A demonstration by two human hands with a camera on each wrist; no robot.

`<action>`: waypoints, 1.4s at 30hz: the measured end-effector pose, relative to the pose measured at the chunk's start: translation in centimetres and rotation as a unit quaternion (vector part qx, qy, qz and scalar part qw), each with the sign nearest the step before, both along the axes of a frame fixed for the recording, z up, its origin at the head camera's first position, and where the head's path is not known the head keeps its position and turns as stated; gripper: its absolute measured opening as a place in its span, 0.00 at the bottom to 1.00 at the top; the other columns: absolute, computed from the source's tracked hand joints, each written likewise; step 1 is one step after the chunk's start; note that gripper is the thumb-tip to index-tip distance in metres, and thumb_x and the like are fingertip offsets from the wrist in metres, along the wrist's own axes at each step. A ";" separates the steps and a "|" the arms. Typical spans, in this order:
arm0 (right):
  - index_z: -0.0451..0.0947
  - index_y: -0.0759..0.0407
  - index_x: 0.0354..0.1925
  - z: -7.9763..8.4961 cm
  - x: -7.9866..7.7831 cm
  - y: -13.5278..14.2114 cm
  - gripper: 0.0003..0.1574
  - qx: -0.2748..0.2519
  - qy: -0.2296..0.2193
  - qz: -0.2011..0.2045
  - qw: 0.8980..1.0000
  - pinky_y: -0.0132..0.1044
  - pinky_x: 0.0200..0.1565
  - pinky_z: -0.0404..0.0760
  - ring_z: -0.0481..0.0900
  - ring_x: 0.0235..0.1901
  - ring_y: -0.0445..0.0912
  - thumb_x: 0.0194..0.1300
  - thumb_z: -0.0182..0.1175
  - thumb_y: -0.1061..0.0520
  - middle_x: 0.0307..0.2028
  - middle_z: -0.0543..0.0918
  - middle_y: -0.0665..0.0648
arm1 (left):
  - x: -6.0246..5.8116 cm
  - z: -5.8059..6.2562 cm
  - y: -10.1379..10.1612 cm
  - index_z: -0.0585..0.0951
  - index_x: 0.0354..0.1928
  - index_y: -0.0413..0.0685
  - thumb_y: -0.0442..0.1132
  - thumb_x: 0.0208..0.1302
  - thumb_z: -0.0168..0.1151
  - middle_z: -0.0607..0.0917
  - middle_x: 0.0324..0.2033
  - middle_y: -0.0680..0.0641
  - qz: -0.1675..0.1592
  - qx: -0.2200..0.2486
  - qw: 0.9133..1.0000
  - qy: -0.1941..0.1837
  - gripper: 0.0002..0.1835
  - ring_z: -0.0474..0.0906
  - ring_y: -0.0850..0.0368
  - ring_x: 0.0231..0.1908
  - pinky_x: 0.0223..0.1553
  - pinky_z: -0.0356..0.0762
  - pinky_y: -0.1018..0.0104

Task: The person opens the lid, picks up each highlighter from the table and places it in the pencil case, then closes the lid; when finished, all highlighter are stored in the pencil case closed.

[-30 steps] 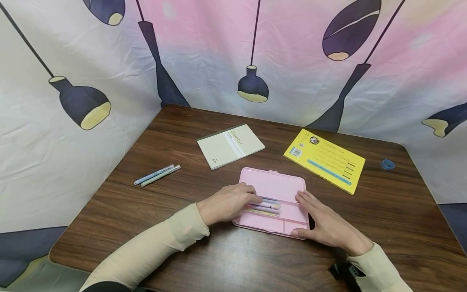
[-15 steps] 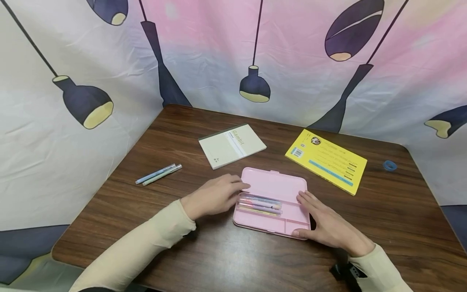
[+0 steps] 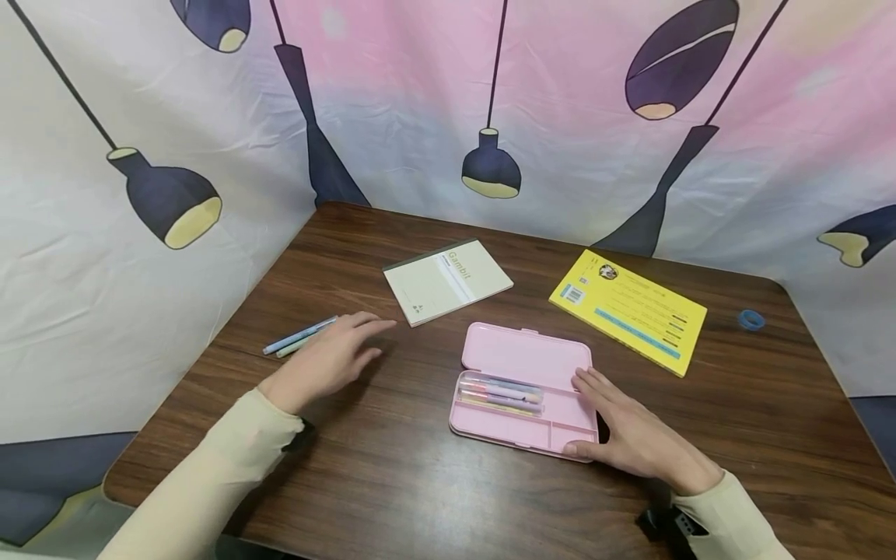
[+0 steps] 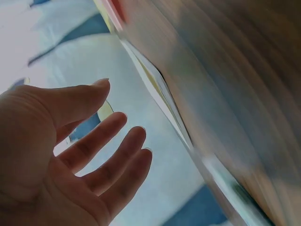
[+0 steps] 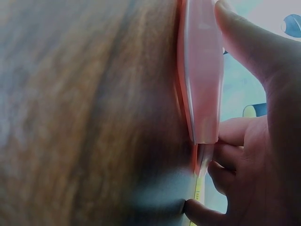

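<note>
My left hand [image 3: 332, 356] hovers at the left of the table with fingers spread, partly covering a blue pen [image 3: 297, 337] and a pale green pen [image 3: 292, 347]. In the left wrist view nothing lies between its fingers [image 4: 134, 141]. A pink pencil case [image 3: 500, 437] lies unfolded in front, its lid [image 3: 525, 354] tipped back. Several pens [image 3: 500, 393] fill its middle compartment on the left side. My right hand [image 3: 626, 432] holds the case's right end, thumb at the near corner and fingertips by the hinge.
A pale notebook [image 3: 437, 292] lies behind the pens. To the right rear is a yellow book [image 3: 630, 311], with a blue roll of tape [image 3: 751, 320] beyond it. Printed cloth [image 3: 420, 101] hangs behind the dark wooden table [image 3: 392, 482].
My left hand has left the pens in the case and moved left across the table to the two loose pens. My right hand stays on the case.
</note>
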State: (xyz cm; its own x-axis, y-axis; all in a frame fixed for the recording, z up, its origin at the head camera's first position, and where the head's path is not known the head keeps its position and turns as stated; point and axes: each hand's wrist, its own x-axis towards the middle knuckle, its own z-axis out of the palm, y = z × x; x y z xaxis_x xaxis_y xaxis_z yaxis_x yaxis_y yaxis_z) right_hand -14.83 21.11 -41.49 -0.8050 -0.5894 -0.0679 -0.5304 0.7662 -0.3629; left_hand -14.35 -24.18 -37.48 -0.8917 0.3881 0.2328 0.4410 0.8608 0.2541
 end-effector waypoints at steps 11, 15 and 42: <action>0.57 0.61 0.76 0.1 0.1 -0.1 0.69 0.000 -0.004 -0.004 1.000 0.56 0.68 0.62 0.52 0.76 0.56 0.53 0.57 0.18 0.77 0.56 0.59 | 1.1 0.0 -5.2 0.76 0.66 0.42 0.29 0.64 0.65 0.81 0.55 0.39 0.051 0.020 0.998 -0.016 0.26 0.77 0.39 0.56 0.56 0.74 0.42; 0.57 0.61 0.76 0.0 0.1 -0.1 0.69 0.001 -0.003 -0.003 1.000 0.56 0.68 0.62 0.52 0.76 0.56 0.53 0.58 0.18 0.77 0.56 0.58 | 1.6 -0.2 -6.5 0.76 0.65 0.40 0.28 0.63 0.66 0.82 0.53 0.38 0.058 0.026 0.998 -0.021 0.27 0.79 0.39 0.53 0.53 0.75 0.42; 0.57 0.60 0.76 -0.1 0.0 0.0 0.69 0.005 0.002 -0.002 1.000 0.56 0.68 0.62 0.51 0.76 0.55 0.53 0.58 0.18 0.77 0.56 0.58 | 1.9 -1.2 -8.9 0.76 0.63 0.34 0.26 0.60 0.67 0.82 0.53 0.33 0.091 0.007 0.993 -0.071 0.27 0.80 0.36 0.52 0.50 0.76 0.41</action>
